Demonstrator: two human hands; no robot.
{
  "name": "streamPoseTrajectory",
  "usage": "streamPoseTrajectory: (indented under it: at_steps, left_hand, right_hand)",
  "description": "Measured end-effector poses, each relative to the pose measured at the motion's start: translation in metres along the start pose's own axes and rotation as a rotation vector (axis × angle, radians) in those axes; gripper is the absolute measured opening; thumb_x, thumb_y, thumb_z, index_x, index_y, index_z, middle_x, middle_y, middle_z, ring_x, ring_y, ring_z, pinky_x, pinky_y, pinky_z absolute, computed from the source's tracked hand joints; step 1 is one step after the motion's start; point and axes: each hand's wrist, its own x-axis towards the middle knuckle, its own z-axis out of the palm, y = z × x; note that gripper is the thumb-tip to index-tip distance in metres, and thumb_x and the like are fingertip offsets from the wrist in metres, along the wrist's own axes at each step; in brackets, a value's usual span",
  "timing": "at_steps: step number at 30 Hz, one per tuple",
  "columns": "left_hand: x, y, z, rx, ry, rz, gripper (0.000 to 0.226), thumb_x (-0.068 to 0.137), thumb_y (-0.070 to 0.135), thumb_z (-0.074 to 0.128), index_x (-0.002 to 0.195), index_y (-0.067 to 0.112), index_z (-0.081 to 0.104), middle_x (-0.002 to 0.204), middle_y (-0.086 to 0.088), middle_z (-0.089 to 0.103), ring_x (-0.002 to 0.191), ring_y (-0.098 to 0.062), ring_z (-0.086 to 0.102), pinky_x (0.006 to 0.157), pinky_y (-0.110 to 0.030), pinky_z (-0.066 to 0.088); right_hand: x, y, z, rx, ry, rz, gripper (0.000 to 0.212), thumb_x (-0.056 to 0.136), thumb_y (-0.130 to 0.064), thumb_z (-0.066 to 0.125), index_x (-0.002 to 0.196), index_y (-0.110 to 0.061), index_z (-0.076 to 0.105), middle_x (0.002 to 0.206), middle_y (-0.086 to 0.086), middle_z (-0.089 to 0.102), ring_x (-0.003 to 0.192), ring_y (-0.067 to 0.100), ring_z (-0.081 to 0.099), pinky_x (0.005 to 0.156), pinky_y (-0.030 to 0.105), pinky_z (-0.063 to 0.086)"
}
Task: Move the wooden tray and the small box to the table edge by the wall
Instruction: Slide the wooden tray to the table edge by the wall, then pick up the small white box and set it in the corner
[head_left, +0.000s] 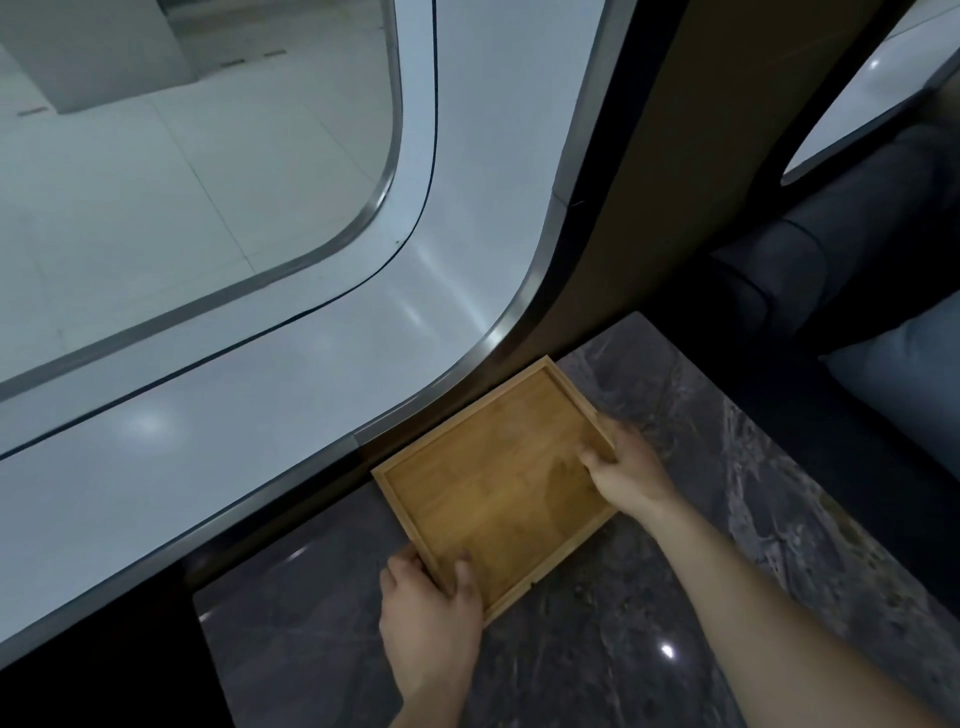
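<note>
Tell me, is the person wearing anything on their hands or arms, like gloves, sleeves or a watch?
Nothing shows. The left hand and right hand are bare, without gloves or visible rings. Both forearms are uncovered as far as the picture reaches, with no sleeve, watch or bracelet at the wrists. Short sleeves higher up cannot be ruled out.

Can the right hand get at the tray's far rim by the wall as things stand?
Probably yes: the right hand already grips the wooden tray on its right rim, and nothing lies inside the tray.
</note>
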Motion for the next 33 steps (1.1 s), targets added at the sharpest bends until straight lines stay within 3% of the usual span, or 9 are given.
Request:
streamPoseTrajectory:
  at_steps: [9, 14, 16, 19, 23, 27, 30, 33]
  left_hand:
    - [0.003, -0.003, -0.002, 0.046, 0.031, 0.060, 0.037, 0.084, 0.045, 0.065, 0.107, 0.017, 0.055, 0.108, -0.004, 0.059, 0.089, -0.030, 0.064, 0.079, -0.042, 0.051]
    - [0.003, -0.002, -0.002, 0.140, 0.012, 0.028, 0.054, 0.085, 0.052, 0.060, 0.122, 0.015, 0.049, 0.120, -0.007, 0.054, 0.099, -0.036, 0.062, 0.077, -0.042, 0.046]
    - [0.001, -0.002, -0.004, 0.154, 0.046, 0.069, 0.058, 0.084, 0.050, 0.063, 0.127, 0.014, 0.045, 0.123, -0.009, 0.052, 0.108, -0.035, 0.058, 0.084, -0.047, 0.049]
    - [-0.011, 0.002, -0.005, 0.226, 0.056, 0.286, 0.067, 0.083, 0.041, 0.069, 0.137, 0.013, 0.042, 0.130, -0.012, 0.052, 0.122, -0.033, 0.048, 0.100, -0.053, 0.044]
    - [-0.045, 0.024, 0.009, 0.354, -0.200, 0.608, 0.072, 0.088, 0.051, 0.056, 0.149, 0.023, 0.030, 0.145, 0.000, 0.041, 0.134, -0.025, 0.037, 0.110, -0.045, 0.035]
    - [-0.096, 0.048, 0.044, 0.468, -0.443, 0.878, 0.077, 0.087, 0.059, 0.045, 0.152, 0.024, 0.023, 0.154, 0.003, 0.035, 0.141, -0.022, 0.030, 0.116, -0.041, 0.030]
    - [-0.151, 0.057, 0.077, 0.576, -0.571, 1.032, 0.078, 0.087, 0.064, 0.041, 0.151, 0.023, 0.027, 0.157, 0.001, 0.033, 0.144, -0.022, 0.028, 0.118, -0.041, 0.024]
    - [-0.213, 0.054, 0.108, 0.627, -0.699, 1.159, 0.081, 0.084, 0.069, 0.036, 0.152, 0.024, 0.029, 0.159, 0.002, 0.032, 0.145, -0.022, 0.028, 0.120, -0.040, 0.023]
  right_hand:
    - [0.001, -0.004, 0.008, 0.015, -0.026, -0.028, 0.068, 0.101, -0.038, 0.055, 0.160, -0.028, 0.024, 0.171, -0.004, 0.014, 0.157, 0.026, 0.015, 0.124, 0.046, 0.020]
    - [-0.005, 0.000, 0.009, -0.017, 0.033, -0.034, 0.075, 0.099, -0.043, 0.055, 0.161, -0.023, 0.020, 0.172, -0.001, 0.009, 0.158, 0.025, 0.011, 0.125, 0.045, 0.016]
    - [-0.016, 0.005, 0.005, 0.037, 0.088, -0.009, 0.076, 0.098, -0.044, 0.056, 0.161, -0.020, 0.021, 0.171, 0.004, 0.013, 0.157, 0.027, 0.014, 0.125, 0.046, 0.017]
    - [-0.046, 0.026, -0.007, 0.090, 0.135, 0.044, 0.075, 0.094, -0.049, 0.057, 0.158, -0.019, 0.030, 0.165, 0.011, 0.031, 0.152, 0.030, 0.029, 0.123, 0.049, 0.027]
    - [-0.097, 0.085, -0.026, 0.026, 0.217, 0.121, 0.078, 0.081, -0.064, 0.051, 0.147, -0.023, 0.046, 0.148, 0.008, 0.055, 0.136, 0.028, 0.051, 0.112, 0.046, 0.044]
    - [-0.175, 0.138, -0.059, 0.080, 0.330, 0.227, 0.065, 0.088, -0.038, 0.065, 0.148, -0.015, 0.050, 0.152, 0.011, 0.052, 0.140, 0.030, 0.047, 0.116, 0.032, 0.035]
    - [-0.235, 0.195, -0.075, 0.087, 0.400, 0.346, 0.071, 0.082, -0.043, 0.061, 0.146, -0.015, 0.051, 0.151, 0.012, 0.053, 0.138, 0.028, 0.050, 0.116, 0.033, 0.038]
    - [-0.298, 0.251, -0.091, 0.100, 0.483, 0.444, 0.066, 0.086, -0.036, 0.065, 0.146, -0.013, 0.050, 0.150, 0.013, 0.053, 0.139, 0.031, 0.048, 0.116, 0.033, 0.037]
